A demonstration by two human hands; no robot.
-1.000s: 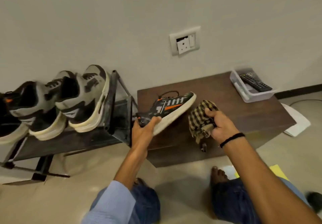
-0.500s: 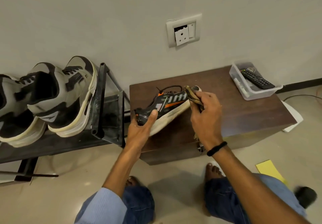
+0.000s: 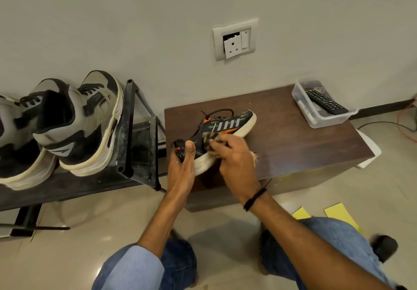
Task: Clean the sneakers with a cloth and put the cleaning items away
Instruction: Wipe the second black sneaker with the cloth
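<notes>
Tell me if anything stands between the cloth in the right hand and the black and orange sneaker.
Nothing visible does. The right hand holds the checked cloth directly against the side of the sneaker, while the left hand grips its heel end.

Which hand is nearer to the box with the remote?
Right. The right hand, on the sneaker, is left of the box; the left hand, at the heel, lies farther.
</notes>
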